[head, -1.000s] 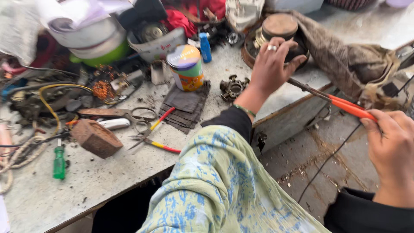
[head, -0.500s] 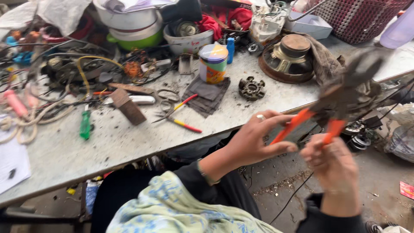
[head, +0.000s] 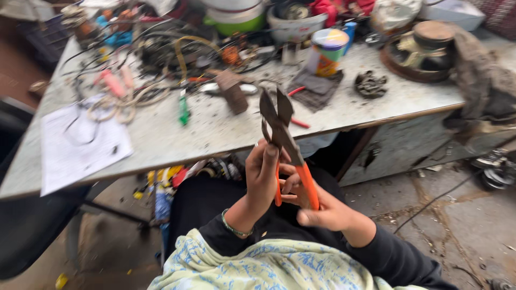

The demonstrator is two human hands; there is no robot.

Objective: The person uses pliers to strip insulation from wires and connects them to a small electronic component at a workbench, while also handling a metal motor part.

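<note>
1. snips (head: pixel 285 142): orange handles, dark grey blades
2. sleeve cloth (head: pixel 269 266): pale green, blue print
3. screwdriver (head: pixel 184 110): green handle
4. tin (head: pixel 326 52): orange-yellow body, pale lid
5. table (head: pixel 161 134): grey, speckled
6. paper sheet (head: pixel 80 145): white

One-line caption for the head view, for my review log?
Both hands, left hand and right hand, hold orange-handled metal snips, blades open, upright before a cluttered grey workbench.

The snips (head: pixel 280 126) have dull dark metal blades and glossy orange plastic handles; the worktop (head: pixel 177 134) is matt, stained grey.
</note>
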